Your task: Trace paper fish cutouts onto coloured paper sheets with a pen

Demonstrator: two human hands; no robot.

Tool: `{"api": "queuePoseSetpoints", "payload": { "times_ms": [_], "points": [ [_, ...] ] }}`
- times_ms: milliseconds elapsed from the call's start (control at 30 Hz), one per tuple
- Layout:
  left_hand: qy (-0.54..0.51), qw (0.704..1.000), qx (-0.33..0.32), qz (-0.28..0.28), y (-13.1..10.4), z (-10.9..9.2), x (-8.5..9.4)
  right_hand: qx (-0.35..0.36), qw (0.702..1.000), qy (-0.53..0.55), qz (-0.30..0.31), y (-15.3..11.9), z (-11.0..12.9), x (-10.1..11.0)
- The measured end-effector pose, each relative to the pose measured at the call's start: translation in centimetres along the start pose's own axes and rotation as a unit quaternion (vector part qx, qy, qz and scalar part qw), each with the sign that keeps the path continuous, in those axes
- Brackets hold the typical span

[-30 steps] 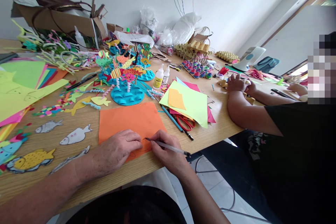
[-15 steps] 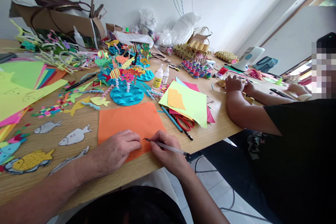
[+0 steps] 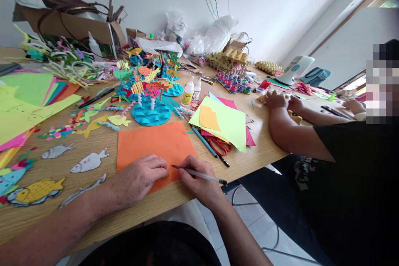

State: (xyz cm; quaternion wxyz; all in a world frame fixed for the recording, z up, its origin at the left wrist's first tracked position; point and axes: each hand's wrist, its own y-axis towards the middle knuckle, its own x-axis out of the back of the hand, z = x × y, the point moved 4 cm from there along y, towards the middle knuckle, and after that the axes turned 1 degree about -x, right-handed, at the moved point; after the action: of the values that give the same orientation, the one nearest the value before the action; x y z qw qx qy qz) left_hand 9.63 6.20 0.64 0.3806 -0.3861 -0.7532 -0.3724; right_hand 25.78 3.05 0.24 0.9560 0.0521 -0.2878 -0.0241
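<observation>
An orange sheet of paper [image 3: 152,141] lies at the table's near edge. My left hand [image 3: 141,176] rests on it, fingers extended and pressing the sheet down, holding nothing. My right hand [image 3: 199,178] grips a pen [image 3: 204,176] with a clear barrel, its tip touching the orange paper beside my left fingertips. Thin dark drawn lines show on the sheet near the tip, partly covered by my hands. To the left lie paper fish cutouts: a white one [image 3: 90,161], a grey striped one [image 3: 57,151] and a yellow dotted one [image 3: 40,190].
Beyond the orange sheet stands a blue base [image 3: 151,114] with paper fish on twisted stems. Glue bottles [image 3: 188,92], a lime paper sheet [image 3: 230,122] and red-handled scissors [image 3: 220,146] lie to the right. A co-worker's hands [image 3: 277,100] handle a yellowish piece further right.
The pen tip has barely shifted on the orange paper. My left hand stays in place. The view has moved very slightly.
</observation>
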Motion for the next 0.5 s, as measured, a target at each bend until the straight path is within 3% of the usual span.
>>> {"api": "queuePoseSetpoints", "payload": {
  "times_ms": [500],
  "points": [
    [-0.003,1.0,0.002,0.005,0.05,0.03,-0.02,-0.006,1.0,-0.016,-0.012,0.01,-0.07,0.09]
  ]
}}
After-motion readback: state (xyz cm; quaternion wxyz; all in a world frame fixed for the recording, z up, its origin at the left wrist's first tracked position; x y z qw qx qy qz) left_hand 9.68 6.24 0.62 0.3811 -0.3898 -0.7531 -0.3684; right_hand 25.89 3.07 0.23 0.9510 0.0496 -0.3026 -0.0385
